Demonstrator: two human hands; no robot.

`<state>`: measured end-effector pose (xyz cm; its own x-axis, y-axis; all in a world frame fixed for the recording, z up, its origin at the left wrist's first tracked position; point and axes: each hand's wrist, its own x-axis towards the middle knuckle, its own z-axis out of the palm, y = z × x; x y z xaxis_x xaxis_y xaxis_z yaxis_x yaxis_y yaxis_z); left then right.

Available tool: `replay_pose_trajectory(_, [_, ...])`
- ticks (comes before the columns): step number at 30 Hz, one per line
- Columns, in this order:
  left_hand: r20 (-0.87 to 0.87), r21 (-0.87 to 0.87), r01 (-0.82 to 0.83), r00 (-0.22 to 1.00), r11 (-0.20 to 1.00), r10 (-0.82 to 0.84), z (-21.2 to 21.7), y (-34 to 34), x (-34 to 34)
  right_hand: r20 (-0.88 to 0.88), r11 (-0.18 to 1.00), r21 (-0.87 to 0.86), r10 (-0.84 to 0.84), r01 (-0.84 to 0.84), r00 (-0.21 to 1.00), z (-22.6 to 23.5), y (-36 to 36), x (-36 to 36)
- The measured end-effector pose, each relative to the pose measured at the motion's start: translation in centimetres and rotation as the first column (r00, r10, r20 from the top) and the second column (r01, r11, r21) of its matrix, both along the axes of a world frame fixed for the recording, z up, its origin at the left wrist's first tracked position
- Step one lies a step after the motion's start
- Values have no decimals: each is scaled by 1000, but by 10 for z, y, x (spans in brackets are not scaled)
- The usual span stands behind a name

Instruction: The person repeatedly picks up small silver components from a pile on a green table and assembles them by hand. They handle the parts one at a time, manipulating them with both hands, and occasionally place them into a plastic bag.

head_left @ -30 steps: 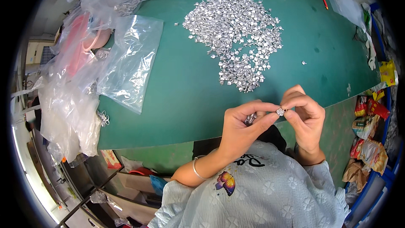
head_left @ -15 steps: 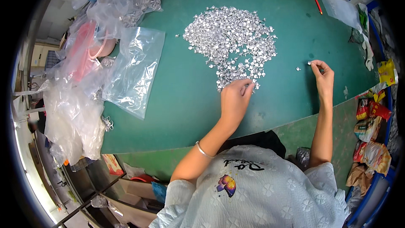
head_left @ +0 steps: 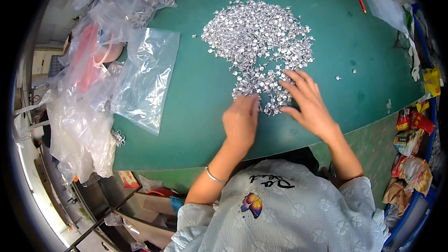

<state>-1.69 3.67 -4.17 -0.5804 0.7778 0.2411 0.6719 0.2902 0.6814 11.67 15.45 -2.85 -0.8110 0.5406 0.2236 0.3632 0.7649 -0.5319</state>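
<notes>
I see silvery pieces (head_left: 252, 30) heaped beyond the left hand (head_left: 241, 120), curled, contents hidden from me; the right hand (head_left: 309, 102), spread, gripping nothing visible, is at their near-right edge.

piled pcs (head_left: 252, 30): shiny met. | flat bag (head_left: 145, 79): glossy plast. | tabletop (head_left: 200, 126): smooth, semi-matt | shirt (head_left: 303, 224): textrd cloth
</notes>
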Motion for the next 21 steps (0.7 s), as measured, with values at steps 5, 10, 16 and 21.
replay_pose_trajectory(5, [100,25,116,988,993,-118,-10,-9,23,-38,1000,21,8,-7,999,-13,-20,3])
replay_pose_trajectory(10, [17,16,26,1000,1000,-26,-12,-13,4,-163,999,1,-34,35,986,-19,-21,9])
replay_pose_trajectory(16, [424,33,-12,906,999,-3,5,-19,7,-238,918,-368,-245,146,940,-8,-17,9])
replay_pose_trajectory(21, [749,119,-12,658,993,-82,29,-19,20,-225,725,-688,-253,30,941,14,-33,14])
